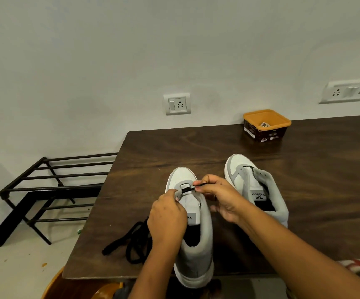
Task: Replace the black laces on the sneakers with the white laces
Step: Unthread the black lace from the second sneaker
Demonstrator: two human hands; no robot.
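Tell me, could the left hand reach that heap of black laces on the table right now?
Probably yes. The black laces lie on the table just beside the left hand with nothing between; it would first have to let go of the sneaker.

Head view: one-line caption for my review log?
Right hand pinches the black lace threaded in the near sneaker, left hand holds its side; other sneaker unlaced.

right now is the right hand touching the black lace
Touching. The head view shows the right hand pinching the black lace threaded through the near sneaker.
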